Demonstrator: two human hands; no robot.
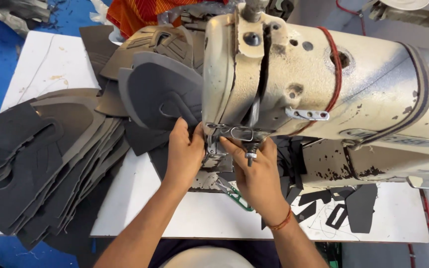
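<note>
Your left hand (183,155) and right hand (256,173) both pinch the dark grey shoe piece (162,99) under the head of the cream sewing machine (323,84); grey cut pieces (40,159) are stacked left of it.

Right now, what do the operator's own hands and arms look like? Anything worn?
Both forearms are bare, no sleeves or gloves in view. The right hand has a red-orange thread band around its wrist. The left hand shows no ring, watch or band.
</note>
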